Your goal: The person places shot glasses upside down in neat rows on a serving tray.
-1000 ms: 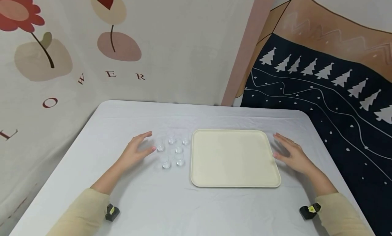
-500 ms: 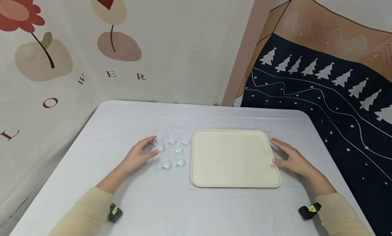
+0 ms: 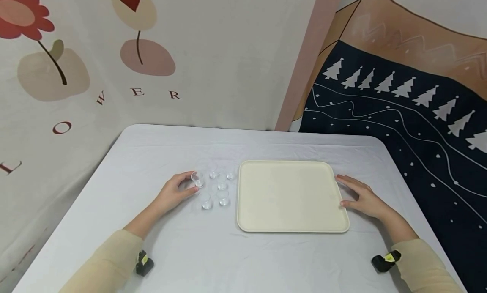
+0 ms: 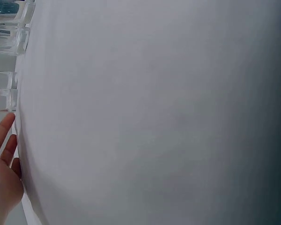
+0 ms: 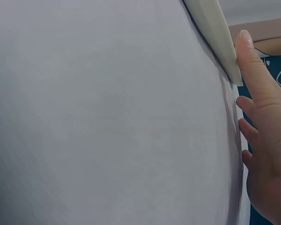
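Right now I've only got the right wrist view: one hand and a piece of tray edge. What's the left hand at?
Observer: The left hand is at a group of small clear cups, its thumb and a fingertip on either side of the leftmost cup.
Operator: How many in the group?
Observer: Six by my count in the head view, counting that one.
Operator: Standing on what?
Observer: On the white tablecloth, to the left of the cream tray; none on the tray itself.
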Demonstrator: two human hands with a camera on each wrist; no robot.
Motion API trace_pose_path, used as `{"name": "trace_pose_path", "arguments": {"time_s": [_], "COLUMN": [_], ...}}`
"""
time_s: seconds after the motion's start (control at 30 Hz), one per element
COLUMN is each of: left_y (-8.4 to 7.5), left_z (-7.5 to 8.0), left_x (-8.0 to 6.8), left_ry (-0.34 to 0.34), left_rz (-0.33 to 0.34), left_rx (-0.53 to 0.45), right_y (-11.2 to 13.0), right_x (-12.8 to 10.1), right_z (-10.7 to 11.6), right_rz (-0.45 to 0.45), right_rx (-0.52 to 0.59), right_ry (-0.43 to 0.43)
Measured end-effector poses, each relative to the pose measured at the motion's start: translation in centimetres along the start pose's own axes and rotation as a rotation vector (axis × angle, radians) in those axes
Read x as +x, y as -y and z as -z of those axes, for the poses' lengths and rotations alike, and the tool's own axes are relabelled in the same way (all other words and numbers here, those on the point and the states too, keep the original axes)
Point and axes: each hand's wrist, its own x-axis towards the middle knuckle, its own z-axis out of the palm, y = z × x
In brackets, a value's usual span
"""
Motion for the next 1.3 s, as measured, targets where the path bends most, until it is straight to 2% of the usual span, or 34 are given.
{"name": "trace_pose_path", "arguments": {"time_s": [0.3, 0.5, 0.9, 1.3], "left_y": [0.23, -0.05, -0.11, -0.26], "left_z": [-0.45, -0.67, -0.75, -0.01], "left_x": [0.23, 0.53, 0.67, 0.10], "left_ry": [-0.054, -0.086, -0.105, -0.124], "left_rz": [-0.073, -0.091, -0.083, 0.013], "left_rx": [0.038, 0.069, 0.070, 0.031], "right_y": [-0.03, 0.02, 0.17, -0.11], "right_x": [-0.15, -0.13, -0.05, -0.14], "right_z": [-0.01, 0.07, 0.01, -0.11], "right_rz": [-0.004, -0.004, 0.020, -0.012], "right_rx": [0.017, 0.013, 0.024, 0.031], "right_ry": [0.012, 0.016, 0.004, 0.021]}}
